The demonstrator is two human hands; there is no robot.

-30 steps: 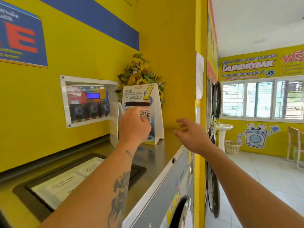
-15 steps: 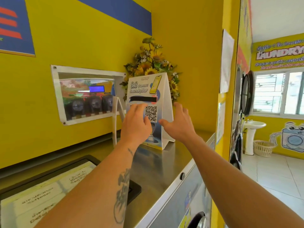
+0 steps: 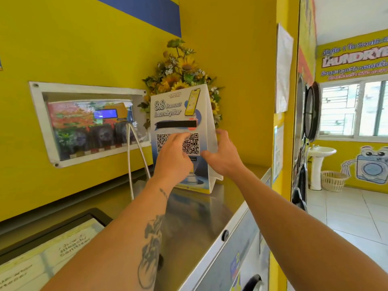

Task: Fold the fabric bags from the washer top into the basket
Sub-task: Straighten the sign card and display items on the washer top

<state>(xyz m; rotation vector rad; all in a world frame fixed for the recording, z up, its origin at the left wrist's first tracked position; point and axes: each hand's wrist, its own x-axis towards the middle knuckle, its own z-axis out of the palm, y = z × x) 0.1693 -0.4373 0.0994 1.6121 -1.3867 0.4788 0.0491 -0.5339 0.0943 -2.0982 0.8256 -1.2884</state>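
A white fabric bag printed with a yellow phone and QR codes is seen standing upright on the steel washer-top counter, in front of a bunch of sunflowers; its contents cannot be made out. The left hand is laid on the bag's front, fingers loosely together over the codes; the right hand is closed on the bag's right edge, its thumb in front and its fingers behind. A pale woven basket is seen on the far tiled floor beside a white pedestal sink; its inside is hidden; the lower front of the bag is covered by the left wrist.
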